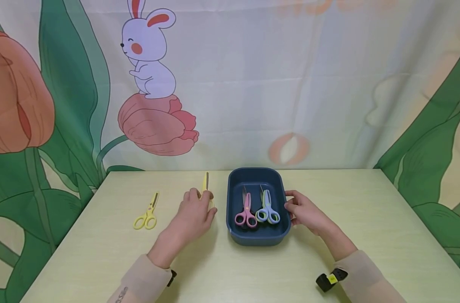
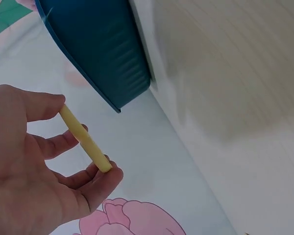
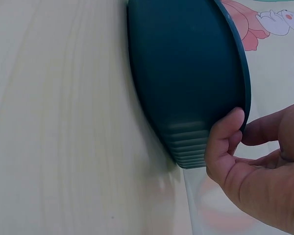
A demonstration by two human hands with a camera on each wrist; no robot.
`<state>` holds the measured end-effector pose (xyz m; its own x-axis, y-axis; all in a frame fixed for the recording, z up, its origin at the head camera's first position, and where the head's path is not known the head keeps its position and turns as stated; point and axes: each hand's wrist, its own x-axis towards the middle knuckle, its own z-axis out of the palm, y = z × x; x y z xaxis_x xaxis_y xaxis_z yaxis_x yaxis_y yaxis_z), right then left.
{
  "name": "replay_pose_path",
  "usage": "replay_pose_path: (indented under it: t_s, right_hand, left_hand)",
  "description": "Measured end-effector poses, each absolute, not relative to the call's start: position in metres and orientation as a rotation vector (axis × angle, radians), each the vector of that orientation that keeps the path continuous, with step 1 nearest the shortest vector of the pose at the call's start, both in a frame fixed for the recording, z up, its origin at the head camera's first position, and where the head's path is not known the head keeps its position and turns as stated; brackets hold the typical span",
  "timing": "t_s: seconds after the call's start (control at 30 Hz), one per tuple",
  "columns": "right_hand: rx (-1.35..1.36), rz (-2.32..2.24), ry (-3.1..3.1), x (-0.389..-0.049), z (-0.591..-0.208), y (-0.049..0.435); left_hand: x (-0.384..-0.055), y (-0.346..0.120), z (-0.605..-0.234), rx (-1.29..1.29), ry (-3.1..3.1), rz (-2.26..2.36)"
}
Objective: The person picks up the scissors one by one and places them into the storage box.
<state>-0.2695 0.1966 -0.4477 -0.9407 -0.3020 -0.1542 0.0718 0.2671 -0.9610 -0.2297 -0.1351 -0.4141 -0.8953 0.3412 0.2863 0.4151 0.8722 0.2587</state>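
My left hand (image 1: 192, 215) pinches a pair of yellow scissors (image 1: 205, 182) by the handles, its blades pointing away from me. In the left wrist view the yellow handle edge (image 2: 85, 139) sits between thumb and fingertips, held off the table. My right hand (image 1: 308, 212) grips the right rim of a dark blue plastic bin (image 1: 258, 241), thumb and fingers on either side of the wall. Inside the bin lie pink scissors (image 1: 247, 206) and blue scissors (image 1: 267, 208), the blue pair over a yellow-green pair (image 1: 258, 217) that it partly hides.
Another pair of yellow scissors (image 1: 150, 214) lies on the pale wooden table (image 1: 252, 273), left of my left hand. Behind the table's far edge hangs a curtain (image 1: 233, 84) printed with a rabbit and tulips.
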Motion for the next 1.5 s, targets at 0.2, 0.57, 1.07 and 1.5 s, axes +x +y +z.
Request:
replay_pose_path:
  t_s: [0.2,0.57,1.07,1.5]
  right_hand:
    - [-0.215,-1.723,2.232,-0.269,-0.447,0.195]
    - [-0.215,-1.726,2.232,-0.268,-0.446,0.195]
    - [-0.21,-1.719,2.242,-0.269,-0.446,0.196]
    - [-0.214,-1.74,2.241,-0.268,-0.444,0.195]
  left_hand:
    - [-0.23,-0.126,-0.412,-0.596,-2.777,-0.501]
    - [-0.232,-0.1,-0.406,-0.605,-2.805,-0.595]
    - [-0.232,-0.065,-0.408,-0.737,-2.76,-0.496]
    - [-0.235,-0.046,-0.415,-0.784,-2.786,-0.397]
